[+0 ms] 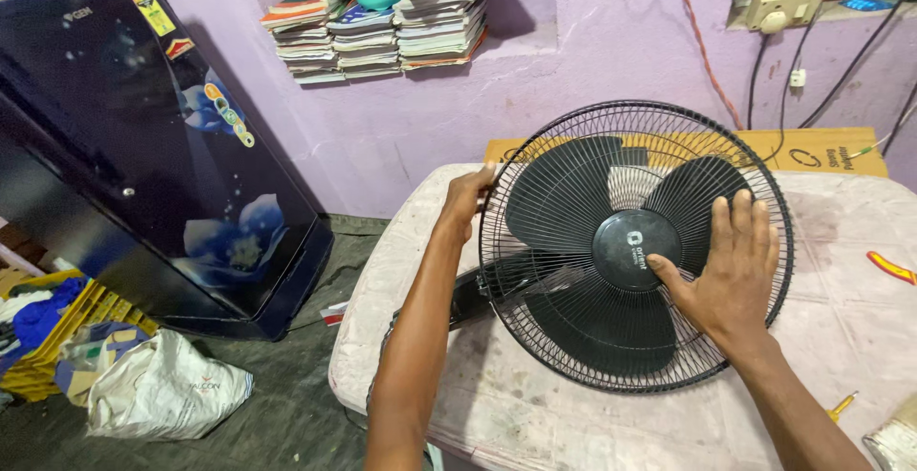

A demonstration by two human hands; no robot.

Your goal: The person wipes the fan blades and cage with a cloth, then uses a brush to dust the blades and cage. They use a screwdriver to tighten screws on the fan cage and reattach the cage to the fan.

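Observation:
A black fan (611, 328) with a round wire guard and three dark blades stands tilted on a pale stained table (516, 414). My left hand (466, 199) grips the guard's left rim near the top. My right hand (731, 266) lies flat with spread fingers on the front of the guard, just right of the round black hub cap (632, 246). The fan's dark base (473, 294) shows behind the guard at the lower left.
A dark blue fridge (143, 146) with flower prints stands at the left. Stacked books (382, 27) fill a wall niche. A cardboard box (821, 151) sits behind the table. A white bag (167, 390) lies on the floor. Cables (793, 60) hang from a wall socket at right.

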